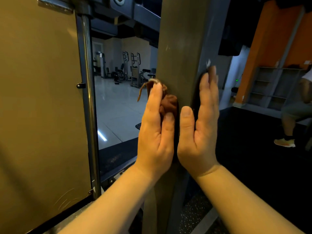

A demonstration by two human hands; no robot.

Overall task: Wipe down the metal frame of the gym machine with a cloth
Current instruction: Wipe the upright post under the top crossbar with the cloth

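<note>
Left hand grips the bunched brown cloth between thumb and fingers, pressing it on the left edge of the upright frame post; a frayed tail of the cloth sticks out to the left; right hand lies flat, fingers straight and together, pressed on the post's right side; a blurred brown bit shows past its fingertips, cannot tell if it is cloth; tan panel and chrome rod at left; other gym machines far behind; a person's orange shoe at the right edge.
</note>
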